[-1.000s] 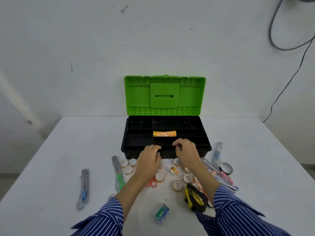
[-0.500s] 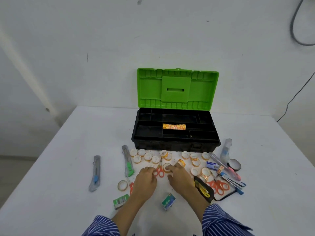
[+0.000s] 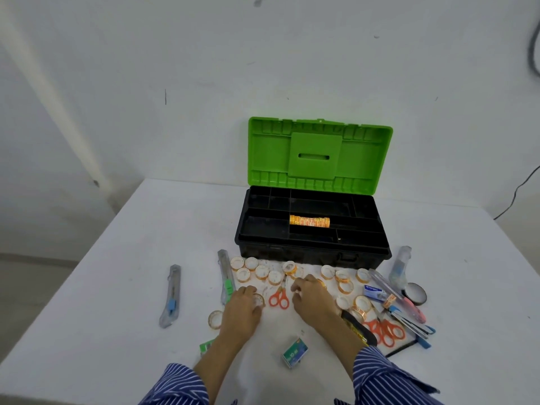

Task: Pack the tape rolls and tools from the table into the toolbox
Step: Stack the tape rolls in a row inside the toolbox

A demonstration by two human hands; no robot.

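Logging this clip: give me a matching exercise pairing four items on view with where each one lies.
Things:
1. stack of tape rolls
2. small orange scissors
3. blue-slider utility knife
4. black tape roll

Places:
A. between the two hands
B. alone, far left on the table
C. in a toolbox tray compartment
D. right of the clutter, near the clear bottle

Pairs: 1-C, 2-A, 3-B, 4-D

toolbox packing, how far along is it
Barely started. Done: one orange stack of tape rolls lies in the open green-lidded black toolbox. In hand: the left hand touches a small clear tape roll; the right hand reaches among others. Left: loose white-and-orange tape rolls, orange-handled scissors, grey utility knife.
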